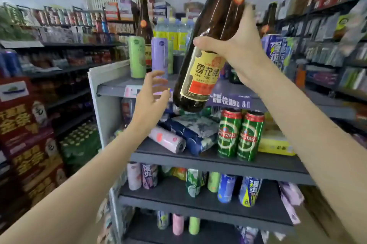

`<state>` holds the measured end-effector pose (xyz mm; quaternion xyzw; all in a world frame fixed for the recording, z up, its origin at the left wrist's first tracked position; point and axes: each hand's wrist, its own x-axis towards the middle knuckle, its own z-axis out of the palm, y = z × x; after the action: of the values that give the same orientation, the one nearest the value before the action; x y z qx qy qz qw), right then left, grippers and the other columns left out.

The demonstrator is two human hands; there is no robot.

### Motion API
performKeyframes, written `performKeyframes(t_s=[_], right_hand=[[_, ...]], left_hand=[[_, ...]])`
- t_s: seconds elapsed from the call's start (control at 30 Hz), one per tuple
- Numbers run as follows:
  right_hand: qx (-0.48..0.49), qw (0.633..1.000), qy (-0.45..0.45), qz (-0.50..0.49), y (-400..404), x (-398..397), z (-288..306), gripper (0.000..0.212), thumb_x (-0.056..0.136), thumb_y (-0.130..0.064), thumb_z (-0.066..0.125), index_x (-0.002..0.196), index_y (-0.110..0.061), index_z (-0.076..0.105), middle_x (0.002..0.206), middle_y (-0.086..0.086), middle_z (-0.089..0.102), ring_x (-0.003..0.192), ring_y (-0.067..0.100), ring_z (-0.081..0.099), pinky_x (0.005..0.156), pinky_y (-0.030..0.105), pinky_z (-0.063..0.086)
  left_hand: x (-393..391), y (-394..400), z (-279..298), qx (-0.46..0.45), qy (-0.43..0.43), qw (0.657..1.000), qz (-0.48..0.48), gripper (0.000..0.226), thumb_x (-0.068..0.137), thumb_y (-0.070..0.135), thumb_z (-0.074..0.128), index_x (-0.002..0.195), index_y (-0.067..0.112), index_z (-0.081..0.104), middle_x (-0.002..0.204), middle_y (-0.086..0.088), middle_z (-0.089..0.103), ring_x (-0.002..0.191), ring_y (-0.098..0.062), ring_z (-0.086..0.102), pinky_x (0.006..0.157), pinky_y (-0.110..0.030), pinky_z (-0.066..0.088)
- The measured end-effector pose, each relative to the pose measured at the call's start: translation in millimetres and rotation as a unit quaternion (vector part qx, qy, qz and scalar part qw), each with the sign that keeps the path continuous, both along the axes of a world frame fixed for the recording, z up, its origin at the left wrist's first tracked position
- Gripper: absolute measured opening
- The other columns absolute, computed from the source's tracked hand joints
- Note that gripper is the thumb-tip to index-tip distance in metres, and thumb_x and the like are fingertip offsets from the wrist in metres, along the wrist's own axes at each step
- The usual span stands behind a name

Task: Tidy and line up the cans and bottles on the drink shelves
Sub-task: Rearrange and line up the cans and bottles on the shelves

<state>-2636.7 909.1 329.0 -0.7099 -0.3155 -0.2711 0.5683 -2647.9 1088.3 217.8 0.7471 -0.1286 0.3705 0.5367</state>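
Observation:
My right hand [234,49] grips a tall brown beer bottle [200,76] with a yellow label, tilted in the air in front of the top shelf [117,86]. My left hand [151,100] hovers just left of the bottle's base, fingers spread and holding nothing. On the top shelf stand a green can [137,57], a purple can [159,55] and another brown bottle [144,23]. The second shelf [198,158] carries two upright green cans [240,134], with a pink can [166,139] and dark blue cans [190,134] lying on their sides.
Lower shelves [178,198] hold mixed upright cans, some leaning. Blue cans [278,51] stand at the top shelf's right. Red stacked cartons [25,134] sit on the left; other store shelving runs along both sides.

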Motion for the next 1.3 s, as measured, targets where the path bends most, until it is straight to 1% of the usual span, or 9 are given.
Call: performKeyframes(t_s=[0.13, 0.27, 0.37, 0.53, 0.77, 0.83, 1.0, 1.17, 1.3], right_hand=[[-0.054, 0.996, 0.068, 0.025, 23.1, -25.0, -98.2, 0.095, 0.050, -0.031, 0.087, 0.128, -0.016, 0.035, 0.119, -0.004, 0.058, 0.111, 0.011, 0.057, 0.097, 0.043, 0.048], [-0.131, 0.984, 0.117, 0.028, 34.9, -25.1, -241.4, 0.100, 0.050, -0.038, 0.084, 0.132, -0.019, 0.031, 0.125, -0.005, 0.052, 0.118, 0.008, 0.050, 0.104, 0.037, 0.040], [-0.165, 0.971, 0.169, 0.039, 41.5, -15.7, -370.4, 0.104, 0.047, -0.043, 0.080, 0.135, -0.014, 0.032, 0.128, 0.002, 0.051, 0.120, 0.012, 0.049, 0.104, 0.037, 0.040], [-0.185, 0.956, 0.222, 0.047, 45.8, -4.8, -574.6, 0.096, 0.048, -0.018, 0.092, 0.127, -0.022, 0.035, 0.119, -0.005, 0.052, 0.105, -0.014, 0.046, 0.088, 0.001, 0.032], [-0.208, 0.949, 0.236, 0.032, 44.4, 15.0, -816.6, 0.087, 0.049, -0.010, 0.092, 0.118, -0.020, 0.039, 0.107, -0.014, 0.050, 0.097, -0.016, 0.047, 0.083, -0.002, 0.032], [-0.218, 0.947, 0.234, 0.038, 40.9, 14.9, -868.9, 0.086, 0.050, -0.010, 0.091, 0.113, -0.029, 0.036, 0.106, -0.019, 0.048, 0.098, -0.022, 0.045, 0.083, -0.001, 0.033], [-0.254, 0.940, 0.227, 0.015, 33.0, 18.3, -961.8, 0.085, 0.054, -0.013, 0.090, 0.110, -0.042, 0.033, 0.115, 0.001, 0.051, 0.097, -0.012, 0.047, 0.086, -0.001, 0.032], [-0.264, 0.945, 0.189, -0.026, 35.6, 39.8, -1006.4, 0.091, 0.055, -0.011, 0.089, 0.130, -0.012, 0.038, 0.121, -0.002, 0.041, 0.105, -0.007, 0.039, 0.087, -0.007, 0.025], [-0.260, 0.949, 0.177, -0.006, 55.6, 57.3, -1020.0, 0.094, 0.056, -0.011, 0.089, 0.133, -0.009, 0.036, 0.122, -0.004, 0.039, 0.106, -0.008, 0.037, 0.087, -0.007, 0.025]], left_hand=[[-33.8, 43.9, -84.6, -0.002, 0.073, 0.996, 0.047, 0.031, 0.091, 0.005, 0.048, 0.115, 0.025, 0.043, 0.100, 0.013, 0.055, 0.086, 0.001, 0.054, 0.071, -0.007, 0.042], [-61.4, 81.0, -238.1, 0.055, 0.211, 0.973, 0.071, 0.035, 0.088, 0.000, 0.052, 0.115, 0.021, 0.044, 0.094, 0.014, 0.055, 0.080, 0.004, 0.054, 0.068, -0.009, 0.040], [-62.3, 101.2, -365.2, 0.068, 0.286, 0.950, 0.103, 0.032, 0.086, 0.000, 0.054, 0.117, 0.009, 0.050, 0.095, 0.002, 0.060, 0.082, -0.016, 0.058, 0.073, -0.023, 0.041], [-47.3, 102.2, -557.3, 0.073, 0.355, 0.927, 0.101, 0.038, 0.079, 0.011, 0.050, 0.116, 0.002, 0.051, 0.097, -0.004, 0.058, 0.081, -0.017, 0.056, 0.074, -0.021, 0.039], [-19.5, 84.2, -804.0, 0.027, 0.440, 0.892, 0.100, 0.037, 0.081, -0.002, 0.049, 0.117, 0.001, 0.050, 0.096, -0.006, 0.053, 0.079, -0.022, 0.052, 0.072, -0.023, 0.039], [-9.4, 83.0, -848.3, 0.027, 0.429, 0.897, 0.102, 0.040, 0.078, 0.008, 0.046, 0.117, 0.003, 0.050, 0.096, -0.005, 0.054, 0.079, -0.024, 0.054, 0.076, -0.030, 0.042], [13.5, 79.3, -920.2, 0.047, 0.407, 0.907, 0.095, 0.040, 0.083, -0.003, 0.049, 0.122, 0.009, 0.048, 0.103, -0.004, 0.052, 0.084, -0.018, 0.053, 0.082, -0.033, 0.044], [28.8, 73.6, -954.6, 0.104, 0.404, 0.908, 0.021, 0.058, 0.080, 0.002, 0.061, 0.132, 0.015, 0.040, 0.113, 0.000, 0.048, 0.097, -0.018, 0.051, 0.081, -0.027, 0.039], [30.7, 79.4, -973.3, 0.131, 0.427, 0.895, 0.012, 0.061, 0.080, 0.001, 0.059, 0.133, 0.018, 0.036, 0.122, -0.006, 0.047, 0.107, -0.025, 0.051, 0.088, -0.040, 0.046]])
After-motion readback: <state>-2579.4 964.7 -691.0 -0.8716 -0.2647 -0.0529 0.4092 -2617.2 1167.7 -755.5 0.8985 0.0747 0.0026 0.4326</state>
